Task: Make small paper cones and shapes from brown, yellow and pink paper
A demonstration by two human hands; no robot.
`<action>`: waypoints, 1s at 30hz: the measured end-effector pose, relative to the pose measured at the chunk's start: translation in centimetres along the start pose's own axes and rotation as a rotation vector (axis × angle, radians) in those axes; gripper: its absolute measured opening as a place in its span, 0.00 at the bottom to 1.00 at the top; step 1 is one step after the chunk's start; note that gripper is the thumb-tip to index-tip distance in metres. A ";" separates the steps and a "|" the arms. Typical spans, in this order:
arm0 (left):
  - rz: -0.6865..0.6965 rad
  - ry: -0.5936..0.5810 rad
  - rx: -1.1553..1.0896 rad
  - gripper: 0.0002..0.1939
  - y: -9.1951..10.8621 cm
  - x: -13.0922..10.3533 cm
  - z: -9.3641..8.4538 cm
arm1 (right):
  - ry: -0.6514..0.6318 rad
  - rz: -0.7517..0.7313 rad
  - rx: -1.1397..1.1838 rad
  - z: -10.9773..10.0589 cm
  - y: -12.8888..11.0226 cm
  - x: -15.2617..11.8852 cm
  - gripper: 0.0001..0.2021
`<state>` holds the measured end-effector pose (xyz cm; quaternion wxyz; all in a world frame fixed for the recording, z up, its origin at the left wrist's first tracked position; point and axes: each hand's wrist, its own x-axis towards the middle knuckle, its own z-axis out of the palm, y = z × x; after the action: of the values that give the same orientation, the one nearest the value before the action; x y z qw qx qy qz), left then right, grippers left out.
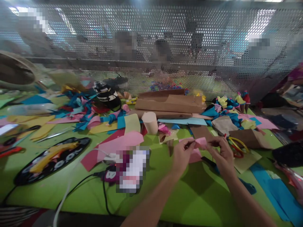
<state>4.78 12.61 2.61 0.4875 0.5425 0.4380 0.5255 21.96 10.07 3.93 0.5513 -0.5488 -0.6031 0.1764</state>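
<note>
Between my two hands is a small piece of pink paper (201, 143), held just above the green table. My left hand (183, 154) pinches its left end between thumb and fingers. At the other end, my right hand (222, 153) grips the paper with its fingertips. Another pink paper piece (195, 156) lies on the table below it. Beneath my right wrist, a dark tool with a blue handle (247, 186) is partly covered by my arm. A brown cone-like paper piece (169, 147) is close to my left hand.
A phone (133, 170) and a purple power bank (110, 175) with cables lie left of my arm. Coloured paper strips, a pale paper roll (150, 123) and brown paper (169, 104) fill the back. A perforated metal screen (146, 19) stands behind the green table (85, 197).
</note>
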 end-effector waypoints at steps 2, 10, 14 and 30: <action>-0.010 -0.004 0.002 0.08 -0.2 -0.1 0.1 | -0.023 0.066 0.040 0.5 0.4 -0.3 0.11; 0.056 -0.045 0.152 0.07 -0.2 -0.3 0.4 | -0.143 0.310 0.327 1.2 2.1 -0.3 0.20; 0.116 -0.065 0.189 0.08 0.0 -0.4 0.3 | -0.165 0.416 0.487 1.6 2.3 -0.3 0.23; 0.088 -0.061 0.188 0.06 -0.5 -0.4 0.7 | -0.052 0.484 0.709 2.4 2.2 -0.5 0.12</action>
<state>5.49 12.27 2.05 0.4239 0.6202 0.4462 0.4863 20.79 11.32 1.12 0.6332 -0.4463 -0.3728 0.5108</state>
